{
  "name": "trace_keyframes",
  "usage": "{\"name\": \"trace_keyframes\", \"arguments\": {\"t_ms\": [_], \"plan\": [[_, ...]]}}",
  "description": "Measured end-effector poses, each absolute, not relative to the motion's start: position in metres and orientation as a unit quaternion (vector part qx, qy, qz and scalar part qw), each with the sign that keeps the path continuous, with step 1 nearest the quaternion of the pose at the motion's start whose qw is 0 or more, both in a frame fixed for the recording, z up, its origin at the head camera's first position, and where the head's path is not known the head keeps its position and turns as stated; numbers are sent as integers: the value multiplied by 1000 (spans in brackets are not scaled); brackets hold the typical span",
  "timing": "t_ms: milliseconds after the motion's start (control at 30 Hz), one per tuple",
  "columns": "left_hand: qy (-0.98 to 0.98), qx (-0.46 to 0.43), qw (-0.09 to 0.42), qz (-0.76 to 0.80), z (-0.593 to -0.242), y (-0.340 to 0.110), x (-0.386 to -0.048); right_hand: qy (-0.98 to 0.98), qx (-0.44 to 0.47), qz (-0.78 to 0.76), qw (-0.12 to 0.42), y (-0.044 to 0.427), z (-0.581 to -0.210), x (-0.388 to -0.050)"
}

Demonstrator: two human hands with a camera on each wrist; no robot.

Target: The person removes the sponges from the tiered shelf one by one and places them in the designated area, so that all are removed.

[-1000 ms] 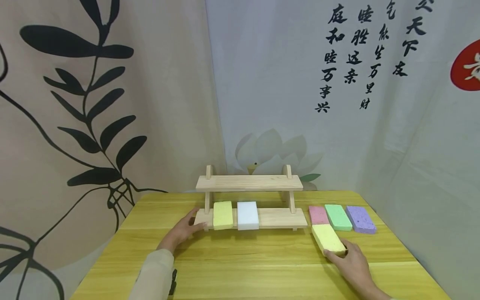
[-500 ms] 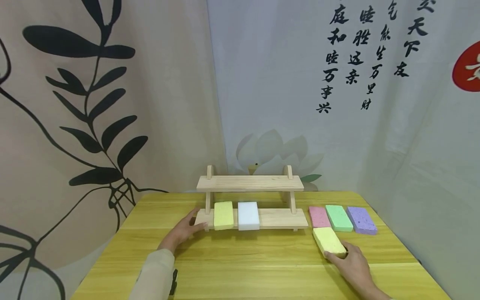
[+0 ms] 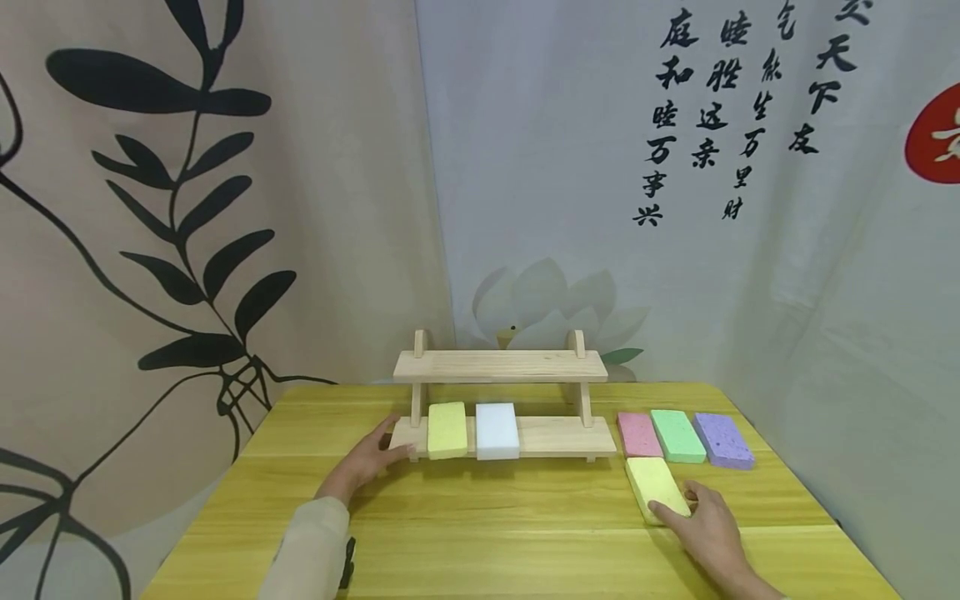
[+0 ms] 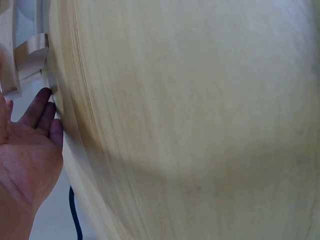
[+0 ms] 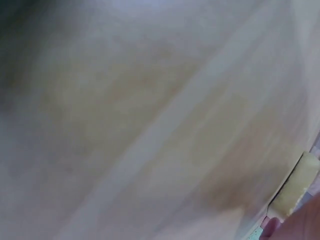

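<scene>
A two-tier wooden rack (image 3: 501, 367) stands at the back middle of the table. On its lower shelf lean a yellow sponge (image 3: 447, 431) and a white sponge (image 3: 497, 432). My left hand (image 3: 369, 460) rests against the left end of that shelf, thumb in front. In the left wrist view, several fingers (image 4: 44, 116) extend fairly straight, and the thumb is mostly cut off. At the right, my right hand (image 3: 705, 525) pinches another yellow sponge (image 3: 654, 486), which looks flat on the table. The right wrist view catches only part of this sponge (image 5: 296, 187) and a fingertip.
Pink (image 3: 639, 435), green (image 3: 678, 436) and purple (image 3: 723, 440) sponges lie side by side at the right, just behind the hand-held sponge. Beyond the wooden table (image 3: 510, 525) hangs a printed curtain (image 3: 540, 192). The rack's upper shelf carries nothing.
Under my right hand the yellow sponge has shifted slightly toward me and tipped down flatter, apart from the pink one. My left hand and the rack have stayed put.
</scene>
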State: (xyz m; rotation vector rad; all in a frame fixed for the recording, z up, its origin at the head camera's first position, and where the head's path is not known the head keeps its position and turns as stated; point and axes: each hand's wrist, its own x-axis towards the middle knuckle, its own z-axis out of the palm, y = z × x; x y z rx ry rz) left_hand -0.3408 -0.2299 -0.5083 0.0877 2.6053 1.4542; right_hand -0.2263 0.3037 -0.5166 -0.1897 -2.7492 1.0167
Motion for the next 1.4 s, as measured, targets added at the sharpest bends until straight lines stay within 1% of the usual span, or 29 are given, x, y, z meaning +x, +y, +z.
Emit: {"name": "trace_keyframes", "arguments": {"t_ms": [333, 567, 733, 967, 1067, 1300, 1400], "plan": [[870, 33, 78, 486, -507, -230, -340, -921, -68, 370, 102, 299, -502, -234], [870, 35, 74, 486, -507, -231, -341, -915, -74, 382, 105, 282, -487, -244], [869, 36, 74, 488, -510, -232, -342, -902, -62, 412, 108, 258, -478, -252], [868, 34, 78, 490, -510, -231, -341, -886, -48, 445, 120, 217, -478, -266], [868, 34, 79, 489, -509, -231, -340, -879, -40, 459, 126, 198, -475, -270], [869, 30, 76, 488, -510, -231, -342, -866, -34, 484, 121, 155, -467, -276], [869, 31, 78, 488, -510, -231, -342, -865, -33, 484, 130, 139, -467, -279]]}}
